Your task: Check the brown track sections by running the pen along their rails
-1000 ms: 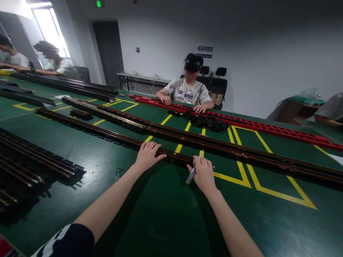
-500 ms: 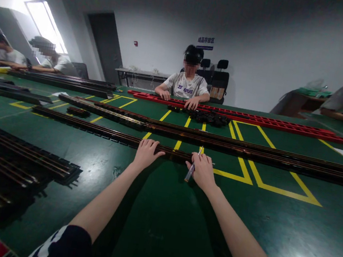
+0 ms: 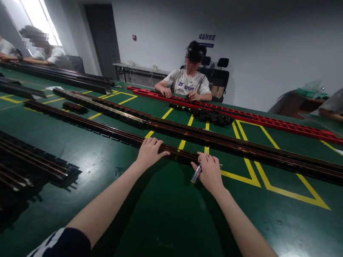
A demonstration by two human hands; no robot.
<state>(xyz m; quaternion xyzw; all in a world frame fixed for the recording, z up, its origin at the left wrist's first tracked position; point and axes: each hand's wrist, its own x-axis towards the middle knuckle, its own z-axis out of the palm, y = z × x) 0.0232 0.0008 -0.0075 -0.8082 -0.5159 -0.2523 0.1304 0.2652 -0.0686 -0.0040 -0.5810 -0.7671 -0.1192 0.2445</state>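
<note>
**Both hands on the long dark rail, pen-like tool in the right**

So here's my view from the head cam. My left hand [image 3: 149, 152] is resting palm down on the near dark rail [image 3: 94, 127], fingers curled loosely over its top edge, not really clamping anything. My right hand [image 3: 209, 172] sits just beside the same rail's end, closed around a thin silvery pen-like tool [image 3: 198, 172] that sticks up between the fingers, tip pointing away from me. Can't tell exactly what the tool is, too small.

The rail lies lengthwise across the green desk [image 3: 160, 221], running off to the left from my hands. Right behind it is a second, longer dark rail [image 3: 252, 151] stretching across the yellow floor-style markings [image 3: 278, 187]. A stack of similar rails [image 3: 8, 164] sits at the near left corner.

Across the desk another person [image 3: 187, 83] has both hands on a long red strip [image 3: 256, 120], with a pile of small black parts [image 3: 212, 117] just in front of it. More people sit at the far left and far right.
</note>
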